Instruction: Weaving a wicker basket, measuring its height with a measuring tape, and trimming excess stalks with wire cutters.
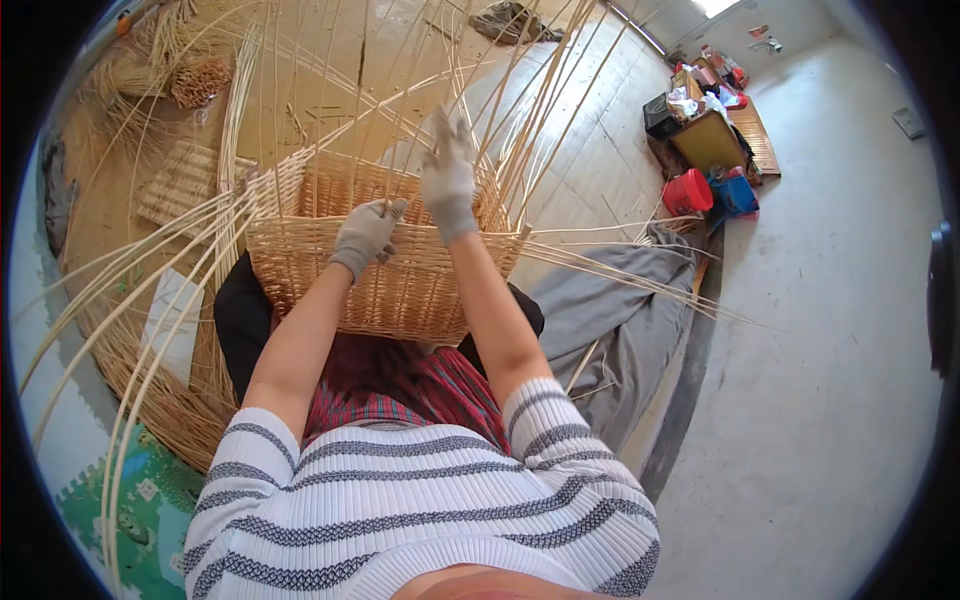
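A half-woven wicker basket (370, 275) rests on my lap, with long loose rods (250, 195) fanning out from its corners and rim. My left hand (368, 236), in a pale grey work glove, is closed over the near rim, its thumb and fingers pinched at the top of the weave. My right hand (448, 180), gloved alike, is raised over the basket's opening to the right of the left one. Its fingers stretch upward and apart among the upright rods, and no rod shows clearly in its grasp. Part of the basket's inside is hidden behind both hands.
Bundles of thin rods (160, 370) lie along the left, with a woven panel (180, 185) beyond them. Grey cloth (620, 310) spreads to the right of my knees. A red bucket (687, 192) and a blue container (737, 194) stand beside a cluttered cabinet (708, 140).
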Tool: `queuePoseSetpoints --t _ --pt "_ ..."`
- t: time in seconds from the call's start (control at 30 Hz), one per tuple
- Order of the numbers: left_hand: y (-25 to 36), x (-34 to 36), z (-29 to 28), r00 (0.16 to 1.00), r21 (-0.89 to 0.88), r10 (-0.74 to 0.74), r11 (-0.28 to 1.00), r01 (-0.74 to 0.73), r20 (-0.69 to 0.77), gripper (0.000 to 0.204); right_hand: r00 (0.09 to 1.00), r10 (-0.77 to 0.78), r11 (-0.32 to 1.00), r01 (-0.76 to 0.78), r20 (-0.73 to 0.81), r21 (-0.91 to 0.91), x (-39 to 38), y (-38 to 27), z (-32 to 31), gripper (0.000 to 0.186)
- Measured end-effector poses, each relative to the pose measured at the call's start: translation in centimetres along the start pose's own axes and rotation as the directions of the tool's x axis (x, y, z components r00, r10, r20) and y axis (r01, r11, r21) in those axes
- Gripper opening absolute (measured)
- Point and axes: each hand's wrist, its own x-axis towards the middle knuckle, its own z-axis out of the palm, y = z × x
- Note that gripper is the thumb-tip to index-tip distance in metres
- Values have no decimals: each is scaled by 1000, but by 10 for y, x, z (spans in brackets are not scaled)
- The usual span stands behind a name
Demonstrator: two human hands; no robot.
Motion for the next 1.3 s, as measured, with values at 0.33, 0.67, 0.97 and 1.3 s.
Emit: queuePoseSetpoints --t 0.33,0.67,0.97,1.3 --pt "1 -20 29 496 378 716 688 -619 -492 27 560 803 84 -445 203 892 -160 88 -118 12" --pt "9 29 109 889 469 452 801 -373 -66 49 996 -9 999 13 -90 39 14 62 -82 46" --pt "23 12 110 988 -86 71 994 -60 137 17 793 609 759 -583 3 289 -150 73 -138 40" --pt "-120 -58 -103 573 64 216 960 -274 -791 36 926 377 916 -370 16 -153 -117 42 -66 70"
